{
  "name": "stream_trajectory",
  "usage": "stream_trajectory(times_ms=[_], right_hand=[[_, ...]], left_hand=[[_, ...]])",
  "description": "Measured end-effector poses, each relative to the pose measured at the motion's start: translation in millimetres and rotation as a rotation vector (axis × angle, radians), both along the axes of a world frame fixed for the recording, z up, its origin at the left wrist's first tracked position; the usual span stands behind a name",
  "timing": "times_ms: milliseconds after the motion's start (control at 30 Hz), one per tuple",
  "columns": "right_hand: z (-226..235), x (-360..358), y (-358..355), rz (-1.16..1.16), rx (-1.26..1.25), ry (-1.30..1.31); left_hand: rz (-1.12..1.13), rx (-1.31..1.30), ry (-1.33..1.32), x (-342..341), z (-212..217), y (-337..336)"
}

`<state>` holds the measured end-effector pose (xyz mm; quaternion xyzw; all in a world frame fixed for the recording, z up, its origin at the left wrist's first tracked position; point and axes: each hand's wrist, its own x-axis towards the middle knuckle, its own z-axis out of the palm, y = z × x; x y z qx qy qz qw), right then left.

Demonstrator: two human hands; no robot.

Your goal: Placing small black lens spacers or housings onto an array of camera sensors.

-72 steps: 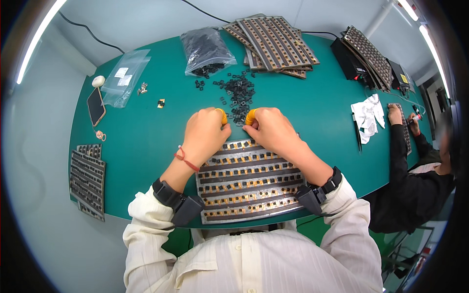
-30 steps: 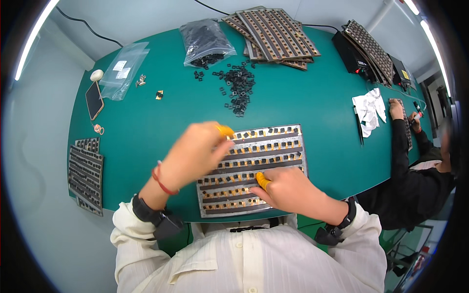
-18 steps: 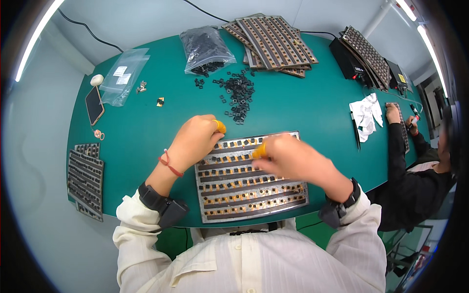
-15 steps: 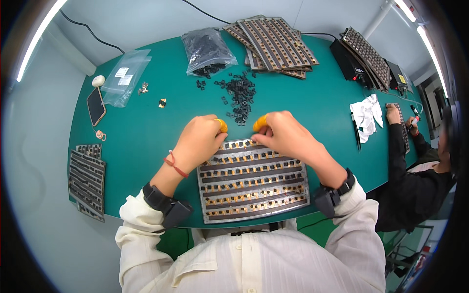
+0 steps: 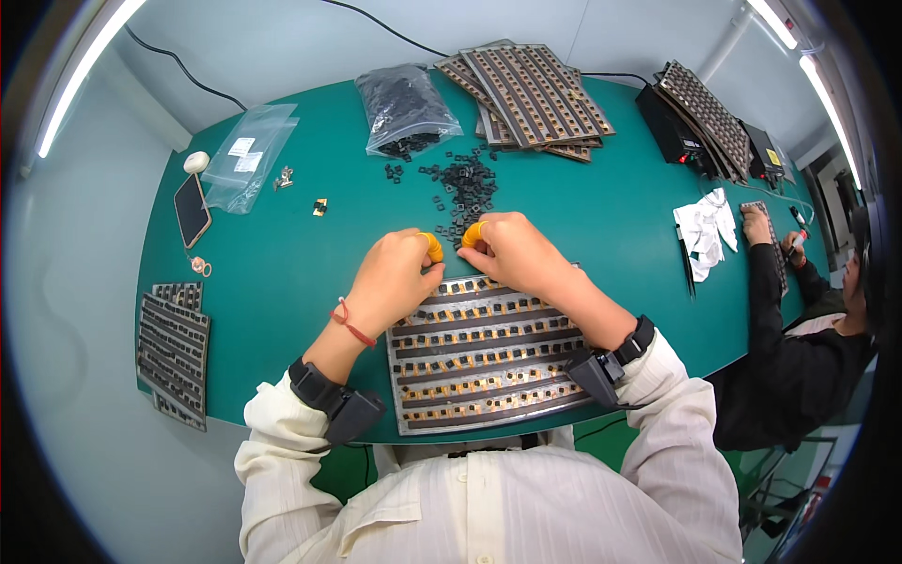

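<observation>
A grey tray (image 5: 489,376) with rows of small black parts lies on the green table (image 5: 282,282) right in front of me. My left hand (image 5: 395,277) and my right hand (image 5: 517,254) meet at the tray's far edge, fingers curled. Orange finger cots (image 5: 432,246) cover a fingertip on each hand. The fingertips almost touch, and I cannot see whether anything is pinched between them. A loose pile of small black parts (image 5: 465,183) lies just beyond the hands.
Behind the pile are a bag of black parts (image 5: 404,103) and stacked trays (image 5: 536,89). A phone (image 5: 193,209) and clear bags (image 5: 249,155) lie at the left, with more trays (image 5: 174,352) at the near left. A co-worker's arm (image 5: 770,282) and a white cloth (image 5: 705,230) are at the right.
A second ago my left hand was raised and my right hand was over the tray's near rows. Both have moved to the far edge and come together.
</observation>
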<state>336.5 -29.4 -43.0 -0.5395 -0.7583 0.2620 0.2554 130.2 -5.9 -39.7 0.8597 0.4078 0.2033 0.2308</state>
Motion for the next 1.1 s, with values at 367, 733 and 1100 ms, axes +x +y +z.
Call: stream_trajectory(times_ms=[367, 733, 1100], right_hand=[[-1.0, 25.3, -3.7, -0.057, 0.233, -0.085], [9.6, 13.8, -14.9, -0.131, -0.099, -0.021], [22.3, 4.1, -18.7, -0.203, -0.145, -0.082]], left_hand=[[0.006, -0.023, 0.007, 2.8, 2.3, -0.1], [0.013, -0.039, 0.008, -5.2, 18.8, -10.0], [-0.168, -0.191, 0.154, -67.6, 38.7, -82.2]])
